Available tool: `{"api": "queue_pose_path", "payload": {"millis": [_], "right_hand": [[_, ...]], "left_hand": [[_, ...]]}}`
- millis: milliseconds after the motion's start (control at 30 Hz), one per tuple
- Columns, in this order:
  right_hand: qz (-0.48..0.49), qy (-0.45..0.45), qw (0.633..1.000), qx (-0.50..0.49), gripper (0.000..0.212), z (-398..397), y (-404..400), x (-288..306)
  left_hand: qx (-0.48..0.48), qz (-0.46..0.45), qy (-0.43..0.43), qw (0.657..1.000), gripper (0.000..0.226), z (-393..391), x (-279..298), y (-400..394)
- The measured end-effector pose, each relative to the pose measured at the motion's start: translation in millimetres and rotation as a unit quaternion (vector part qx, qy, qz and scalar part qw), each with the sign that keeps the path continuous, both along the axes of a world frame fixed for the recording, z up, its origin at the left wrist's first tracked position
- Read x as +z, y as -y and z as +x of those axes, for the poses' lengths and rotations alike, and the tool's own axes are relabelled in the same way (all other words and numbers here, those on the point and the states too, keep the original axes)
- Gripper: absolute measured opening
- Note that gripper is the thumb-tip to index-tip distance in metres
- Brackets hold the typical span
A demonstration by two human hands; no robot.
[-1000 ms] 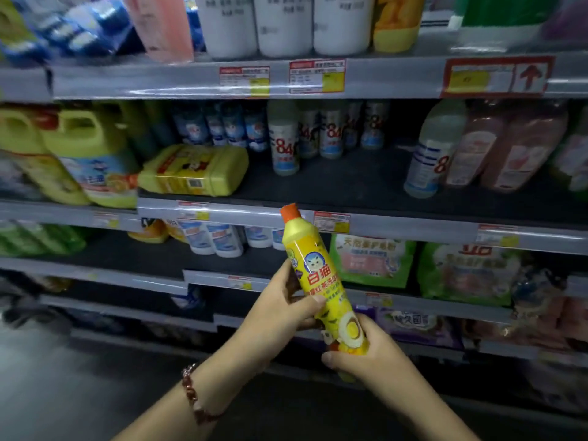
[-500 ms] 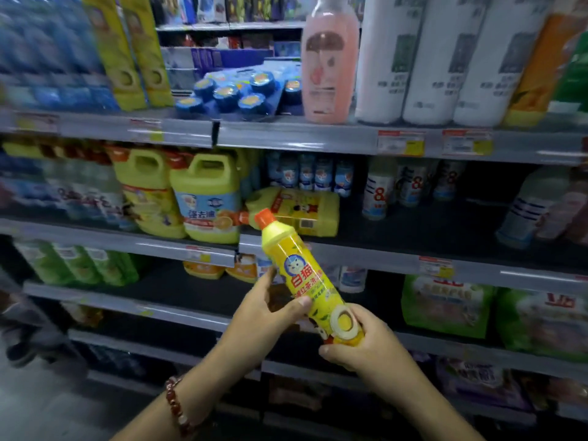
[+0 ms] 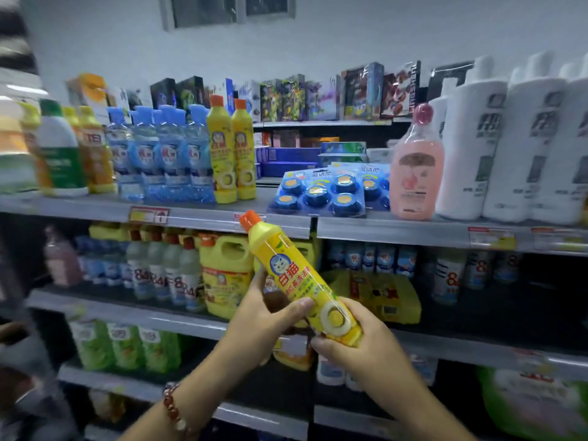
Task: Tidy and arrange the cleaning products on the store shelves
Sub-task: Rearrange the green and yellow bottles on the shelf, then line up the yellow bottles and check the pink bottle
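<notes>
While both hands, left hand and right hand, grip the tilted yellow dish-soap bottle below the top shelf, lifting it could topple the two matching bottles or blue toilet-block packs.

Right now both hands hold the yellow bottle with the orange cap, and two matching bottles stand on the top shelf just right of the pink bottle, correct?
Not quite. Both the left hand and right hand do hold the yellow bottle, but the two matching bottles stand well left of the pink bottle, beside the blue bottles. The head view shows it.
</notes>
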State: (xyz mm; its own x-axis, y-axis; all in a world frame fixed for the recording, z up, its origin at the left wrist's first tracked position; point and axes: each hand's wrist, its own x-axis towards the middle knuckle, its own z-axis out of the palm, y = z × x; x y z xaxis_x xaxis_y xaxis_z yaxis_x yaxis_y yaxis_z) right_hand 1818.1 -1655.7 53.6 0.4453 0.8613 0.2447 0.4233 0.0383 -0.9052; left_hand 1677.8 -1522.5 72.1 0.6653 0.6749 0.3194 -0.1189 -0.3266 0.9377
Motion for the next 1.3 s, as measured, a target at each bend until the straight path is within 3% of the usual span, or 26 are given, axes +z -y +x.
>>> {"api": "queue_pose_path", "payload": {"millis": [100, 233, 333, 467, 700, 833, 1000, 1167, 1300], "right_hand": [[0.005, -0.026, 0.999, 0.022, 0.041, -9.9, -21.7, 7.1], [-0.022, -0.062, 0.997, 0.049, 0.063, -25.4, -50.1, -6.2], [-0.008, -0.085, 0.994, 0.070, 0.064, -34.7, -78.0, -6.9], [0.049, -0.066, 0.992, 0.094, 0.039, -39.9, -115.1, 23.9], [0.131, 0.034, 0.985, 0.106, 0.045, -16.3, -189.9, 106.3], [0.158, 0.128, 0.978, 0.045, 0.048, 1.8, -238.9, 140.1], [0.106, 0.149, 0.983, -0.020, 0.043, 21.4, -301.3, 144.7], [0.039, 0.164, 0.984, -0.064, 0.034, 24.7, -336.9, 142.4], [-0.025, 0.174, 0.983, -0.056, 0.035, 25.2, -347.6, 149.7]], "left_hand": [[0.029, -0.005, 0.034, 0.999, 0.072, -14.7, 1.1, -12.4], [0.088, -0.087, 0.071, 0.990, 0.104, -37.0, -21.6, -28.5], [0.128, -0.100, 0.101, 0.981, 0.082, -40.9, -17.1, -43.7], [0.143, -0.047, 0.137, 0.979, 0.056, -39.8, 22.8, -68.7], [0.144, 0.139, 0.156, 0.967, 0.052, -27.0, 110.8, -131.4], [0.196, 0.297, 0.084, 0.931, 0.064, -11.3, 144.6, -180.4], [0.264, 0.452, -0.013, 0.852, 0.074, 19.2, 145.5, -240.1], [0.271, 0.543, -0.104, 0.788, 0.089, 33.7, 137.7, -283.1], [0.260, 0.604, -0.142, 0.740, 0.088, 37.9, 141.3, -305.8]]}}
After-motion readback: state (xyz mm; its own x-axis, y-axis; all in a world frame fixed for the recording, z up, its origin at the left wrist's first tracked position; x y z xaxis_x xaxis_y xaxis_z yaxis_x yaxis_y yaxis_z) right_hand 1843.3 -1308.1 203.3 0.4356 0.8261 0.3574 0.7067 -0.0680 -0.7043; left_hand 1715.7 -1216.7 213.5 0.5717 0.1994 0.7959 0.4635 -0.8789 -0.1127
